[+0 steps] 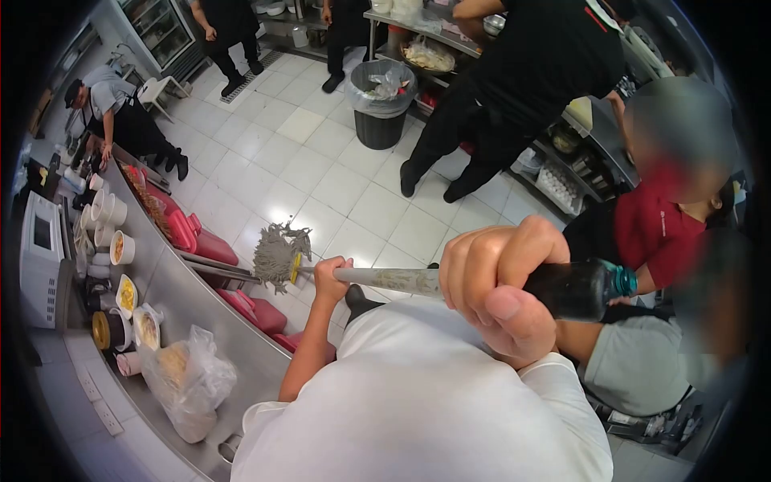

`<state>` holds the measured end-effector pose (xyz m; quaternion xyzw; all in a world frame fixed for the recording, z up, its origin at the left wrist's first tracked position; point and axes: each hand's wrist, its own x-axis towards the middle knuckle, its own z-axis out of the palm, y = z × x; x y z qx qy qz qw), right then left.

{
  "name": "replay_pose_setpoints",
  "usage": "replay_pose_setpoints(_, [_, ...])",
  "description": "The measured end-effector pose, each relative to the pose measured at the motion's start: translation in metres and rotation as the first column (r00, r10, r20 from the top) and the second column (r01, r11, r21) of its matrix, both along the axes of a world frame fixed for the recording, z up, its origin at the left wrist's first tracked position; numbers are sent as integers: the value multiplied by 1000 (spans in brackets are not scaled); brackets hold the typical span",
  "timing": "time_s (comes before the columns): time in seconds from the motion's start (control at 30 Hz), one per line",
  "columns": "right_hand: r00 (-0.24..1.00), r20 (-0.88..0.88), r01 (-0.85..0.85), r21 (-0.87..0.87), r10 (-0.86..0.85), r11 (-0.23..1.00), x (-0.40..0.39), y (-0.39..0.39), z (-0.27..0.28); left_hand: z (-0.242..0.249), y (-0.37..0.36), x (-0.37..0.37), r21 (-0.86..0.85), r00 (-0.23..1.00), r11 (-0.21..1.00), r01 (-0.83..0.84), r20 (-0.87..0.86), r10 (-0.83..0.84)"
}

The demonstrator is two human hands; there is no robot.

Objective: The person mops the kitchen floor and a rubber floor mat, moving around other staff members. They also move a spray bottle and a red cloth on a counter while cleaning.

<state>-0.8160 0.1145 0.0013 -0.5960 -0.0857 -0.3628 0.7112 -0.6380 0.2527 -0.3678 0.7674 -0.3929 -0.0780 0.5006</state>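
Observation:
A mop with grey strings [281, 253] rests on the white tiled floor, its yellow clamp [295, 267] joined to a long, pale, worn handle [393, 278]. Lower on that handle, my left hand [331, 279] is closed around the shaft. Close to the camera, my right hand [506, 285] wraps the upper part of the handle. Past my right fist sticks out a dark, bottle-like end piece [574, 291] with a teal rim. My right palm hides how this piece joins the handle.
At left runs a steel counter [253, 349] with food tubs [127, 296], a plastic bag [189, 377] and a microwave [42, 241]. Red bins [205, 241] stand beneath. A lined trash can [380, 116] is ahead. Several people stand around, including a person in black [530, 72] and one in red [666, 217].

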Motion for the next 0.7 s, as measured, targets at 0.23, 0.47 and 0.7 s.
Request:
replay_pose_setpoints(0.23, [993,118,-15,-101,27,995,48,23,9,10,19,31,-108,997,992,72,11,-71])
replay_pose_setpoints(0.47, [987,162,18,-149,7,989,67,32,9,15,26,43,-130,995,991,33,93,-21])
replay_pose_setpoints(0.7, [960,266,-55,-126,88,990,61,39,-1,5,35,31,-178,998,983,-31,48,40])
